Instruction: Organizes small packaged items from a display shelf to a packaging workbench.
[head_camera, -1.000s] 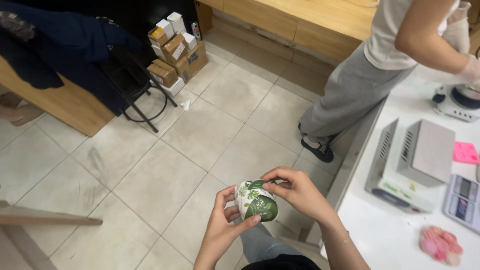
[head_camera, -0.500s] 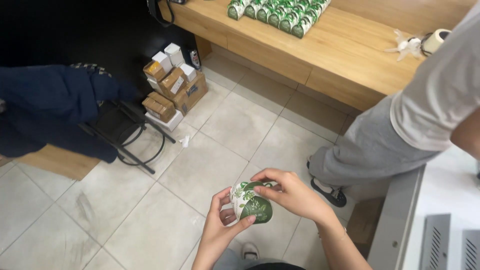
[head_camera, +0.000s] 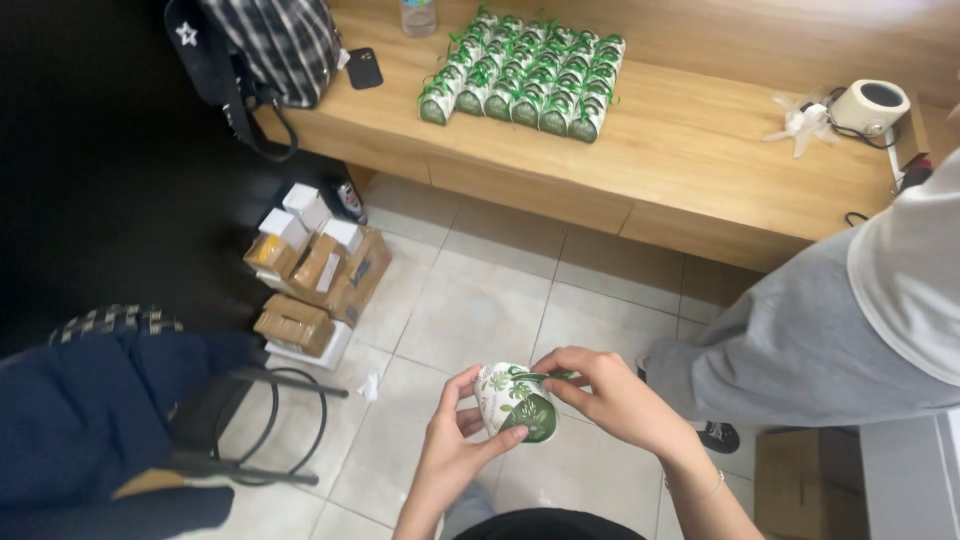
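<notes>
I held a small white, green-leafed paper gift box over the tiled floor.
My left hand cupped it; my right hand pinched its green ribbon.

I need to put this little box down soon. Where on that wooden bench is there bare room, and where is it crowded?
The wooden bench is bare between the rows of green-and-white boxes and the tape roll, and along its front edge. Its left end is crowded by the plaid bag and phone.

Floor ahead: open tiles between the hands and the wooden bench.
Left: chair frame and cardboard boxes stand near.
Right: a person's grey trouser leg blocks the way.
</notes>
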